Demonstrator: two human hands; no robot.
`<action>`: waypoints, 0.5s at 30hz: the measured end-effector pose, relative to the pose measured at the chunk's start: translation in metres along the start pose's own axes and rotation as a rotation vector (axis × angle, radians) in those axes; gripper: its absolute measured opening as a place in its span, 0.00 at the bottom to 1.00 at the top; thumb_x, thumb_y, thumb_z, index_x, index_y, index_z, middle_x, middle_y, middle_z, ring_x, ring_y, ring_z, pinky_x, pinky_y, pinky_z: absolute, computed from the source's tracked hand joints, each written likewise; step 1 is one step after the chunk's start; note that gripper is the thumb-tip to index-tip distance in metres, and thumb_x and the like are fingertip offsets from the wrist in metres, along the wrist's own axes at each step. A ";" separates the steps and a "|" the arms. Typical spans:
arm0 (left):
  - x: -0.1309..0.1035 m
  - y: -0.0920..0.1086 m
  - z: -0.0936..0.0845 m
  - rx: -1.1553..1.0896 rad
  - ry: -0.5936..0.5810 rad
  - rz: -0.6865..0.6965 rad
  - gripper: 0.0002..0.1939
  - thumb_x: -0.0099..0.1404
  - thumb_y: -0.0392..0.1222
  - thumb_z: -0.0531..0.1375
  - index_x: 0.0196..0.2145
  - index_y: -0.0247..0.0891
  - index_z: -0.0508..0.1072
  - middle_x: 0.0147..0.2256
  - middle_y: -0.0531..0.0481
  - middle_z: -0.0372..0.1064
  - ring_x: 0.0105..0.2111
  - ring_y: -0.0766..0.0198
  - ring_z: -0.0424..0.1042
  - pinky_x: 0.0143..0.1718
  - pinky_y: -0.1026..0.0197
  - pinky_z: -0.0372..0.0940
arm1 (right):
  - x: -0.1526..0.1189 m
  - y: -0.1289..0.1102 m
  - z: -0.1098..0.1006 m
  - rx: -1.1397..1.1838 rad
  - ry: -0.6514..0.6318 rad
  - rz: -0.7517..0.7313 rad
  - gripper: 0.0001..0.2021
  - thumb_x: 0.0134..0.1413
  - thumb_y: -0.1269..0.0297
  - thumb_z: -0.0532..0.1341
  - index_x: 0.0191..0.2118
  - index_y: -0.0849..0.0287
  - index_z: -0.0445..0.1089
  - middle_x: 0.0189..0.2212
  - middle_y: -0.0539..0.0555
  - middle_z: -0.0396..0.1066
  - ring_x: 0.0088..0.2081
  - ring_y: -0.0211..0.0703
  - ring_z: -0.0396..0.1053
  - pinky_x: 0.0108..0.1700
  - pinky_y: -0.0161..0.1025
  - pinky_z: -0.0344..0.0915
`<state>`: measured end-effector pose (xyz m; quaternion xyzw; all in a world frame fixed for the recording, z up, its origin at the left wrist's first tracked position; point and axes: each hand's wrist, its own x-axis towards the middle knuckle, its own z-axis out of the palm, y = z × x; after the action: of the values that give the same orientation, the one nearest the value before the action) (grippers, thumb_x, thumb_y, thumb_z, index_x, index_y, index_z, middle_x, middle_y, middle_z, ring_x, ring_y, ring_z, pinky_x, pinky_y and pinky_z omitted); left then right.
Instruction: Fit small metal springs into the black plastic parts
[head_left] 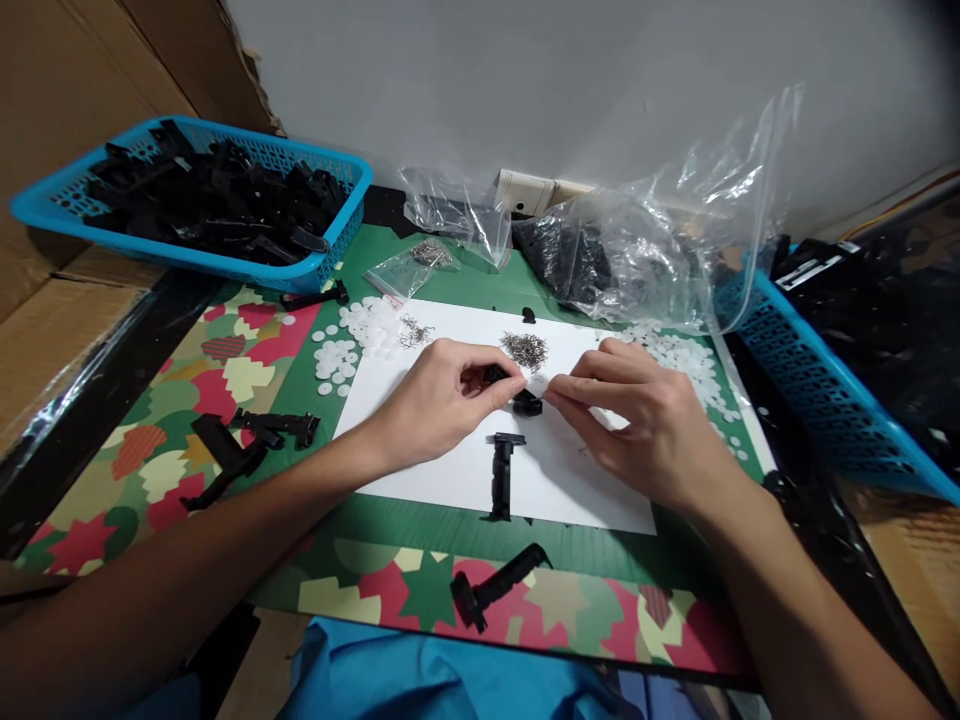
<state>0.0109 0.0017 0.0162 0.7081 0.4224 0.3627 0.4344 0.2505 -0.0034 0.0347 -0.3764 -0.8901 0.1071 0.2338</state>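
My left hand [442, 400] is closed around a small black part [527, 402], held above a white sheet [420, 475]. Just to its right, the thumb and fingers of my right hand [637, 410] are pinched together; whatever sits between the tips is too small to make out. Behind the hands a pile of tiny metal springs [524, 349] rests on the sheet, with a smaller pile [415, 332] to the left. A black plastic piece [502, 476] lies on the sheet below my hands, and another [499, 588] near the front edge.
Blue baskets of black parts stand at the back left [337, 245] and right [840, 400]. White discs [337, 362] lie on both sides of the sheet. Clear plastic bags [652, 250] lie along the wall. More black pieces [232, 450] are at left.
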 end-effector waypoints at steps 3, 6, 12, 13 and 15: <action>0.000 0.000 0.002 -0.004 0.020 -0.016 0.09 0.72 0.41 0.64 0.37 0.34 0.84 0.32 0.49 0.79 0.29 0.66 0.67 0.31 0.62 0.61 | 0.000 0.000 -0.003 0.005 -0.005 0.004 0.10 0.73 0.64 0.61 0.40 0.54 0.80 0.30 0.56 0.72 0.34 0.50 0.65 0.38 0.48 0.62; -0.001 -0.001 0.003 -0.021 0.024 -0.027 0.09 0.72 0.40 0.64 0.37 0.34 0.84 0.33 0.48 0.80 0.29 0.65 0.69 0.31 0.62 0.61 | 0.000 0.002 -0.006 0.064 0.014 0.058 0.08 0.73 0.62 0.62 0.42 0.54 0.78 0.32 0.55 0.73 0.35 0.49 0.68 0.39 0.46 0.63; -0.002 -0.003 0.005 -0.045 0.046 -0.050 0.09 0.70 0.40 0.64 0.38 0.34 0.85 0.34 0.46 0.81 0.30 0.64 0.72 0.31 0.62 0.63 | 0.000 0.004 -0.008 0.170 0.085 0.156 0.07 0.73 0.61 0.63 0.47 0.53 0.79 0.34 0.54 0.72 0.33 0.45 0.69 0.35 0.42 0.62; -0.002 -0.003 0.005 -0.048 0.050 -0.053 0.09 0.70 0.39 0.64 0.38 0.33 0.85 0.34 0.46 0.82 0.30 0.64 0.72 0.31 0.62 0.63 | 0.000 0.004 -0.008 0.195 0.085 0.158 0.07 0.74 0.61 0.62 0.47 0.53 0.79 0.34 0.54 0.72 0.34 0.45 0.69 0.36 0.41 0.62; -0.002 -0.003 0.005 -0.041 0.062 -0.048 0.09 0.70 0.38 0.64 0.37 0.33 0.85 0.34 0.46 0.82 0.30 0.64 0.73 0.31 0.62 0.63 | 0.001 0.003 -0.006 0.247 0.101 0.167 0.09 0.74 0.61 0.62 0.44 0.52 0.80 0.37 0.54 0.73 0.38 0.46 0.71 0.40 0.42 0.65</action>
<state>0.0138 -0.0012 0.0108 0.6771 0.4452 0.3825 0.4439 0.2549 -0.0006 0.0386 -0.4223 -0.8228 0.2160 0.3129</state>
